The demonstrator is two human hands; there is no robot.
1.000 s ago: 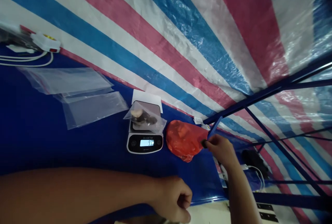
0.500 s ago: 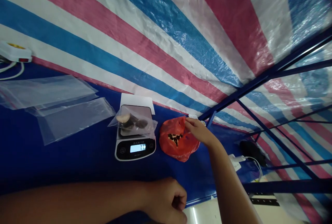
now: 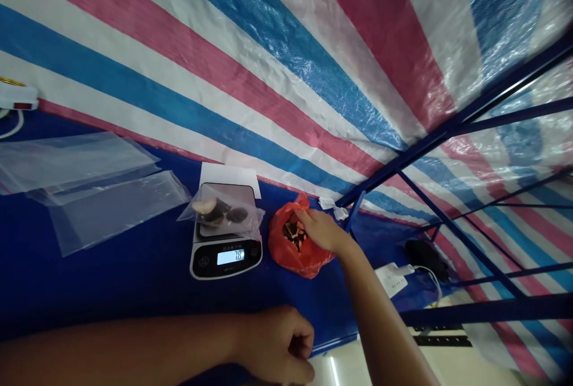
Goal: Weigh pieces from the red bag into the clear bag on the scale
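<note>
My right hand (image 3: pixel 321 231) reaches over the rim of a crumpled red plastic bag (image 3: pixel 308 265), fingers stretched out into its mouth. Inside lie several dark and pale dried pieces (image 3: pixel 293 232) that look like slices; the fingertips are partly hidden among bag and pieces. Left of the bag stands a white kitchen scale (image 3: pixel 256 271), its lit display (image 3: pixel 230 256) reading about 7.8. On its plate rests a clear plastic bag (image 3: pixel 250 225) with several dark and pale slices (image 3: pixel 215 212) in it. My left hand (image 3: pixel 281 347) is curled in a loose fist near the table's front edge, with nothing visible in it.
Several flat clear bags (image 3: pixel 120 201) lie on the blue table (image 3: pixel 147 290) at left. White paper (image 3: pixel 248 178) sticks out behind the scale. Blue metal bars (image 3: pixel 380 180), a white power strip (image 3: pixel 391 278) and a black object (image 3: pixel 427 259) are at right. Striped sheeting (image 3: pixel 215 64) rises behind.
My right hand has moved from the red bag's rim down into its mouth, which is wider now and shows more pieces. The display went from about 7.7 to 7.8. My left hand stays curled.
</note>
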